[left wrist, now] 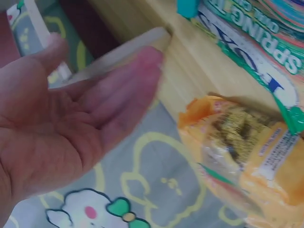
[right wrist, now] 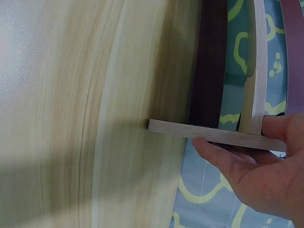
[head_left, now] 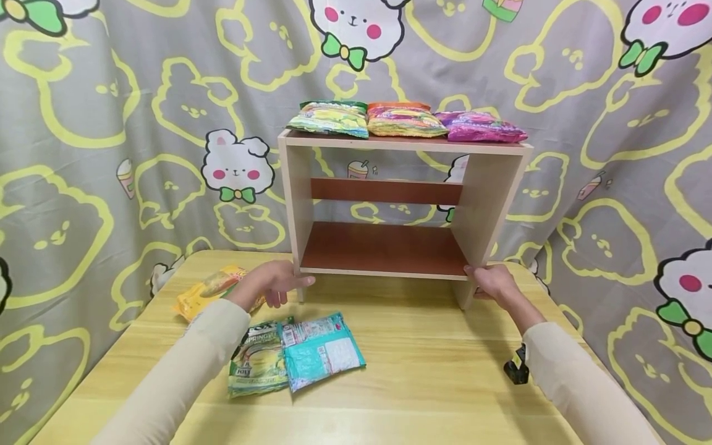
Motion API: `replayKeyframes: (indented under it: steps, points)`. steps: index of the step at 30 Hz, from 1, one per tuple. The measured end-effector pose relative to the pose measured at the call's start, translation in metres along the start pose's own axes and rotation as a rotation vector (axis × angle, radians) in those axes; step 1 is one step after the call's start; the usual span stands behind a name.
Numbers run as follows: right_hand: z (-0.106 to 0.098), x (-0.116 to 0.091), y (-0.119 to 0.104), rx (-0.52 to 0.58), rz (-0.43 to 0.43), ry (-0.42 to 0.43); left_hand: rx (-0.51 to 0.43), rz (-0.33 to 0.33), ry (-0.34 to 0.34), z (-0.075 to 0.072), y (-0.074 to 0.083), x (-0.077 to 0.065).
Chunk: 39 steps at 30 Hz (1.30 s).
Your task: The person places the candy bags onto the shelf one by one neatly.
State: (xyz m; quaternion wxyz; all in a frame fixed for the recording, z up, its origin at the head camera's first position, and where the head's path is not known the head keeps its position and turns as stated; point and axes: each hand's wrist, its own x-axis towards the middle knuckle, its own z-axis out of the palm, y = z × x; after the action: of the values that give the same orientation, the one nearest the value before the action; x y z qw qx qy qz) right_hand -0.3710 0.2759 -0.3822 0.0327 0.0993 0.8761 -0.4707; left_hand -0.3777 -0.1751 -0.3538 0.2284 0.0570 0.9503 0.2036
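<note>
A small two-tier wooden shelf point(head_left: 384, 247), pale-edged with reddish-brown boards, stands toward the back of the table. My right hand point(head_left: 495, 281) grips its right side panel low down; in the right wrist view the thumb lies on one face of the panel point(right wrist: 213, 134) and the fingers on the other. At the left side panel, my left hand point(head_left: 278, 279) has its fingers extended and holds nothing. The left wrist view shows that palm point(left wrist: 61, 114), fingertips overlapping the shelf's leg. Three snack bags, green point(head_left: 334, 118), orange point(head_left: 405, 121) and purple point(head_left: 481, 127), lie along the shelf's top.
Left of the shelf, a yellow bag point(head_left: 208, 290) lies partly behind my left forearm. In front of it are a green bag point(head_left: 256, 368) and a teal bag point(head_left: 325, 355), touching at their edges. A patterned grey curtain point(head_left: 167, 123) hangs behind the wooden table point(head_left: 423, 371).
</note>
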Motion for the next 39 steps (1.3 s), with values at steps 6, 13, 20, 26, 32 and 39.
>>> replayKeyframes:
  steps: [6, 13, 20, 26, 32, 39]
  points:
    - [-0.002, 0.000, -0.001, -0.005, 0.004, 0.001, 0.167, -0.024, -0.084, 0.011, 0.023, -0.006]
    - [-0.001, 0.001, 0.001, -0.002, 0.004, 0.010, 0.245, 0.068, -0.204, 0.030, 0.040, 0.001]
    - [0.001, 0.001, 0.001, 0.012, 0.001, 0.025, 0.197, 0.091, -0.166, 0.050, 0.043, -0.001]
    - [0.000, -0.001, 0.001, -0.003, -0.014, 0.037, 0.229, 0.079, -0.094, 0.062, 0.045, 0.004]
    - [-0.001, -0.001, 0.001, -0.006, -0.006, 0.034, 0.255, 0.058, -0.093, 0.069, 0.045, 0.010]
    - [-0.001, -0.002, 0.000, -0.006, 0.009, 0.035, 0.226, 0.032, -0.073, 0.072, 0.043, 0.014]
